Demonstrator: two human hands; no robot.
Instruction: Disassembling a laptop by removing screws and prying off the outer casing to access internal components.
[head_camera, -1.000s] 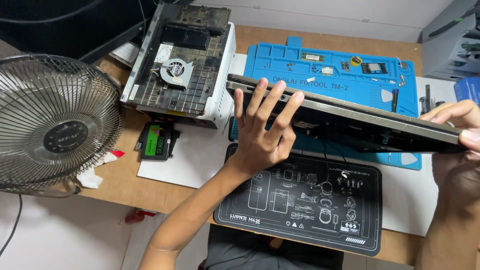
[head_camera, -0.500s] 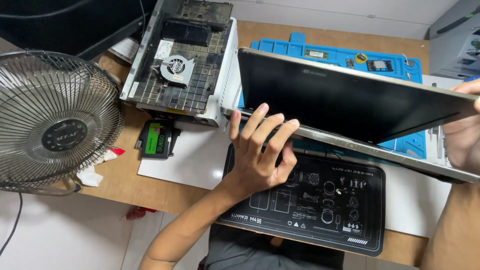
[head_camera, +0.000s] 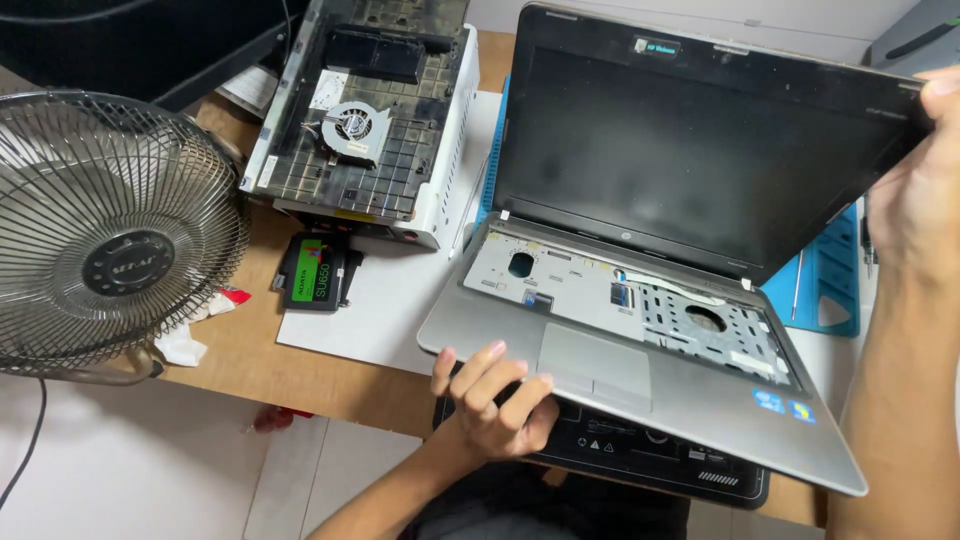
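An open silver laptop with its keyboard removed (head_camera: 640, 340) is held above the black repair mat (head_camera: 640, 455), its front left edge gripped by the left hand (head_camera: 495, 400), its lid's right corner pinched by the right hand (head_camera: 925, 170).

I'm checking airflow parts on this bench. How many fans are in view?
2. A large wire-guarded desk fan stands at the left edge; a small cooling fan sits inside the opened chassis at top centre. Others may be hidden inside the laptop.
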